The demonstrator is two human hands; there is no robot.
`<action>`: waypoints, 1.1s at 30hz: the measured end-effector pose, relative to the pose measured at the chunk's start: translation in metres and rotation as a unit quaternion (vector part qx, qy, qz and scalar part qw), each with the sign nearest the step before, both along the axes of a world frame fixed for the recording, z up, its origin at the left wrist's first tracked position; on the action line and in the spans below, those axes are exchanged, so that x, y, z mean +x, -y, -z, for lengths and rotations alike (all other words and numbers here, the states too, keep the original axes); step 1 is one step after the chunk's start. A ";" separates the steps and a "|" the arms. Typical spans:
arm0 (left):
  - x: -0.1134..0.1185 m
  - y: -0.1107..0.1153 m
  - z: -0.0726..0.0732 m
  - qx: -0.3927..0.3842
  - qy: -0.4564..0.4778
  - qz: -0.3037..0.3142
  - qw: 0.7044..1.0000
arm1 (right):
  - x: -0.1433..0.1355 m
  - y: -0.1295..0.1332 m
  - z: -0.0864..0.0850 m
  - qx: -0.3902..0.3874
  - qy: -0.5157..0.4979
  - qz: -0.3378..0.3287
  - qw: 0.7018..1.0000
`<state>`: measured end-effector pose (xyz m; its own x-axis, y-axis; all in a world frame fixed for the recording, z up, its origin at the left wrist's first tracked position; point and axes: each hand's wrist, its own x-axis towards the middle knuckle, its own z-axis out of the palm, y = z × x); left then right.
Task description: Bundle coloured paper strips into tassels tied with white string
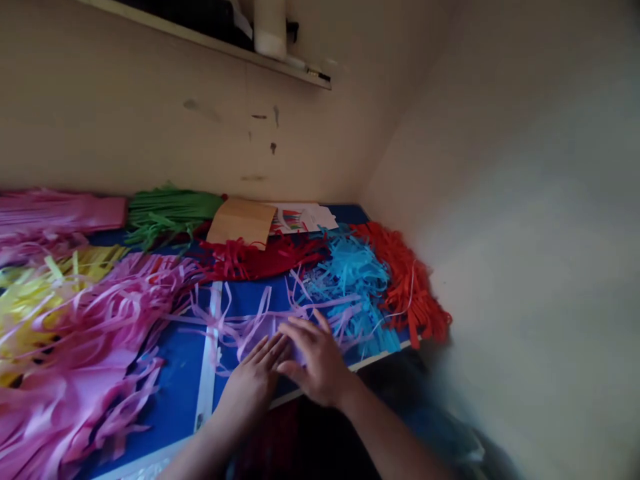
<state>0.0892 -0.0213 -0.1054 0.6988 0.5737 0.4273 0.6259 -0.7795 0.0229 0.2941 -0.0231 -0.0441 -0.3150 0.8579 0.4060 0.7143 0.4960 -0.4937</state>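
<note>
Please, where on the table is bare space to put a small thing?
Bare blue table shows between the pink fringe and white strip, with a smaller patch between the red fringe and lilac strips. Around the left hand, right hand and light-blue fringe it is crowded.

the strips are lilac, the tabletop deep blue.

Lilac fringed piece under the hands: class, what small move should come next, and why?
Perhaps the right hand should gather the loose lilac strips, with the left hand steadying the lilac piece: the strips sprawl in several directions, some reaching the light-blue fringe, while the left hand's fingers lie over the piece.
</note>
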 end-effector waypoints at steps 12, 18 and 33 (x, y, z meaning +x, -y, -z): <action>0.006 0.012 -0.006 -0.092 -0.026 -0.098 0.991 | -0.007 0.008 0.015 -0.101 0.013 -0.114 0.988; -0.035 0.019 -0.035 -0.124 -0.094 -0.323 0.933 | -0.005 -0.001 0.031 -0.118 0.049 -0.137 0.982; -0.031 -0.001 -0.039 -0.224 0.059 -0.177 0.957 | -0.002 -0.017 0.021 -0.114 0.006 -0.053 0.992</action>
